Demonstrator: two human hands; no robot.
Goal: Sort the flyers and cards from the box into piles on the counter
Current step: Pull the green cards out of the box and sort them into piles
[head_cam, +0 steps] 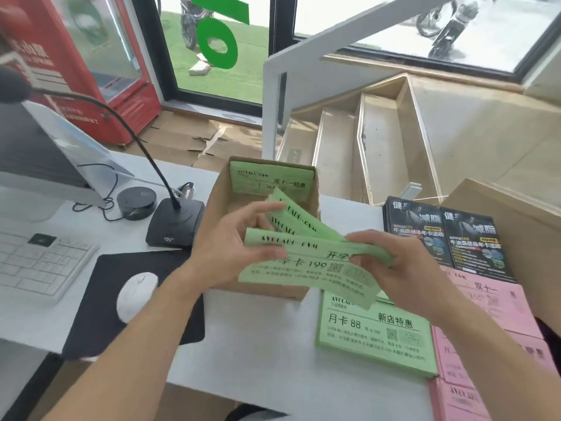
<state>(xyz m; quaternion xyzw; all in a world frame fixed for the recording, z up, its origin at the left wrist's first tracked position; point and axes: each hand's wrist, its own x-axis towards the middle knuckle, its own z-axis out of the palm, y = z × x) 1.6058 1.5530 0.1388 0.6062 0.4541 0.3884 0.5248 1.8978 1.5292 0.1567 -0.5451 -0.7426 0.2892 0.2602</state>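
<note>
An open cardboard box (218, 189) stands on the white counter (267, 354), with green flyers (270, 179) leaning against its far wall. Above the box, both hands hold a fanned bundle of green flyers (306, 265). My left hand (233, 250) grips the bundle's left end, thumb on top. My right hand (391, 268) pinches its right end. On the counter lie a green flyer pile (373, 335), pink flyer piles (491, 302) and two stacks of black flyers (443, 235).
A desk microphone (176, 221), a round black puck (136, 202), a white mouse (136, 294) on a black mat (100, 302), a keyboard (39, 262) and a monitor stand at the left. A second cardboard box (516, 223) sits at the right. Steps descend beyond the counter.
</note>
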